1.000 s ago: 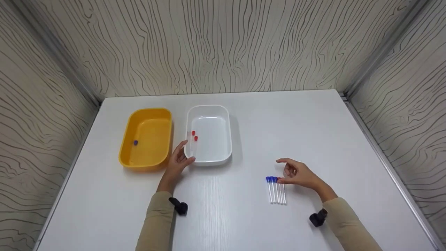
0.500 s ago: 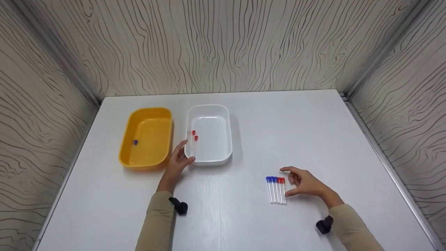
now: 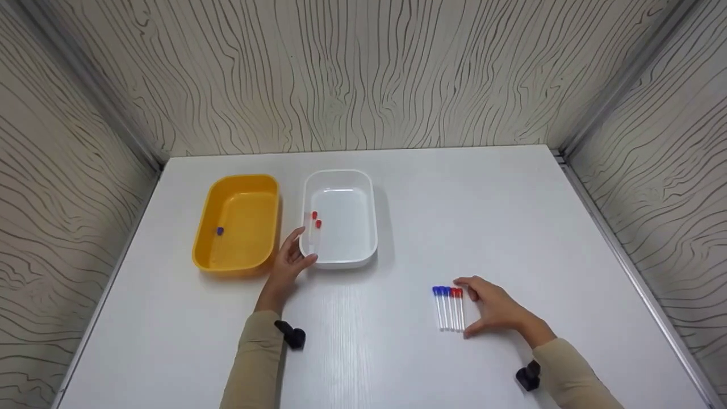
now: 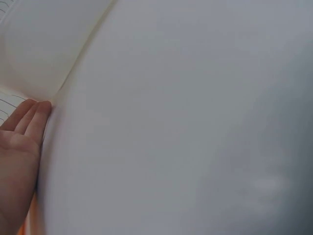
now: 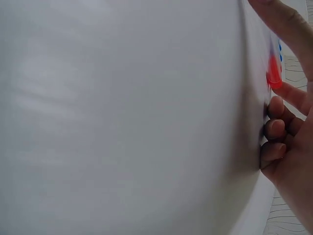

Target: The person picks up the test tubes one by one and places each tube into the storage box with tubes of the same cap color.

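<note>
My right hand [image 3: 494, 307] lies at the right side of a row of capped test tubes on the table. Its index finger is by the caps and its thumb by the lower end of the rightmost tube. Blue-capped tubes [image 3: 441, 309] form the left of the row, red-capped tubes [image 3: 459, 309] the right. In the right wrist view a fingertip touches or nearly touches a red cap [image 5: 275, 73]; the other fingers are bent against the table. My left hand [image 3: 287, 270] rests at the near left corner of the white tray [image 3: 372, 227], fingers along its side, thumb at its front.
Two red-capped tubes [image 3: 318, 224] lean inside the white tray's left side. To its left stands a yellow tray [image 3: 207, 227] holding a blue-capped tube [image 3: 220, 232]. Patterned panels [image 3: 352, 74] wall in the table [image 3: 483, 199] at the back and sides.
My right hand has moved from over the red caps to the right side of the row, thumb shifting toward the tubes' lower ends. The left hand and the tubes stay put.
</note>
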Tool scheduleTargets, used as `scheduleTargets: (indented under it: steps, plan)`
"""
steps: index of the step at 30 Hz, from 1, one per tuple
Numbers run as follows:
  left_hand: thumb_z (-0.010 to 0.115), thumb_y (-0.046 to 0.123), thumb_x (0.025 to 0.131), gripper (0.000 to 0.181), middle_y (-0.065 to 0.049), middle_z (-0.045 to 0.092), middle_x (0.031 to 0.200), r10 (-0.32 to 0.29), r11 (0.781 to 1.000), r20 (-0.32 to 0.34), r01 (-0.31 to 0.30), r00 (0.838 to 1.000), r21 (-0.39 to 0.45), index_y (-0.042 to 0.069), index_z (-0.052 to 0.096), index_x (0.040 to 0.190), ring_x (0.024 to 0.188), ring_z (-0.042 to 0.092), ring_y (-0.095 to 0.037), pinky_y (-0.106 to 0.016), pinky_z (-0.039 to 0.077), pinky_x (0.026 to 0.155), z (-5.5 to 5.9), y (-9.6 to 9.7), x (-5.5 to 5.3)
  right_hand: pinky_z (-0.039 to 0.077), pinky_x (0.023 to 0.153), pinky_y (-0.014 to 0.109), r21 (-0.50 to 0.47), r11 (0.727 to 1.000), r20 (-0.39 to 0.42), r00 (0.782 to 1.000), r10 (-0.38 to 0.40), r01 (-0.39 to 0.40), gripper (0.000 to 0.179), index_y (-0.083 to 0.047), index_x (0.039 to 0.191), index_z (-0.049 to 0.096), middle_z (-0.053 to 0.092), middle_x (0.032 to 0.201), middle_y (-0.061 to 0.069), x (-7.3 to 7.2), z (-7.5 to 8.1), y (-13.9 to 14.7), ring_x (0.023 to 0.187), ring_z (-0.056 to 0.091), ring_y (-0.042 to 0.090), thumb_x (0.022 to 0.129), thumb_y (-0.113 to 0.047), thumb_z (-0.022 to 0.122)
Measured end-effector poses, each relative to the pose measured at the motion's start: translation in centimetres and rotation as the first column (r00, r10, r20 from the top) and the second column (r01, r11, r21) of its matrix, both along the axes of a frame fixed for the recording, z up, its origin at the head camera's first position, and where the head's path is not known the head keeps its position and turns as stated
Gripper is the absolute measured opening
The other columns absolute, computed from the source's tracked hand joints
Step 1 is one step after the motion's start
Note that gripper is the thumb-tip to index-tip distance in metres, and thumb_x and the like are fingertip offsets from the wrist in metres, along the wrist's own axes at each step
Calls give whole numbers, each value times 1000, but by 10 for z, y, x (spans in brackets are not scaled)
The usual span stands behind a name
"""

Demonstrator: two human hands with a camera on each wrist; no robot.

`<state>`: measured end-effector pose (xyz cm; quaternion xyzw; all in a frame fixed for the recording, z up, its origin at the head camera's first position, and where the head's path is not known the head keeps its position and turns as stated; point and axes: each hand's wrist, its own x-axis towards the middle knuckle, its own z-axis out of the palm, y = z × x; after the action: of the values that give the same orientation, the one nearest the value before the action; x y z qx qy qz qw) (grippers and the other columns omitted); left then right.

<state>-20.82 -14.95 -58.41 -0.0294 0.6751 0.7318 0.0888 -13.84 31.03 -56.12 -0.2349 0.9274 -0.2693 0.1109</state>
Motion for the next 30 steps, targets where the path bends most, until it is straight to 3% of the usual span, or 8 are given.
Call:
scheduleTargets:
  steps: [10, 17, 23, 30]
  plan:
    - [71, 15, 86, 72, -12, 33, 158, 22, 998, 27, -20, 999, -62, 32, 35, 146, 145, 37, -30, -43, 33, 118, 1, 1, 0, 37, 75, 20, 40, 998, -9, 999, -46, 46, 99, -8, 132, 48, 49, 96, -6, 1, -2, -1, 88, 42, 4, 52, -47, 91]
    - [72, 20, 85, 70, -6, 32, 159, 30, 997, 73, -24, 997, -73, 41, 37, 142, 145, 37, -25, -41, 32, 119, 3, 1, -1, 40, 77, 22, 46, 996, -5, 998, -70, 70, 94, -6, 127, 48, 50, 98, -5, 2, -3, -2, 90, 43, 6, 52, -43, 91]
    - [73, 20, 85, 71, -8, 32, 159, 19, 997, 56, -15, 998, -70, 38, 36, 143, 145, 37, -27, -43, 32, 119, 2, 0, -1, 42, 78, 24, 46, 996, -1, 997, -73, 73, 92, -7, 129, 48, 51, 100, -5, 3, -2, -2, 92, 44, 6, 54, -39, 90]
    - [70, 13, 86, 71, -8, 37, 155, 5, 1000, 11, -5, 1000, -13, 33, 36, 145, 143, 40, -27, -39, 36, 115, 0, 1, -1, 50, 93, 31, 24, 998, -27, 998, -56, 56, 92, -4, 130, 48, 59, 117, 4, 3, 0, -1, 101, 52, 15, 56, -38, 90]
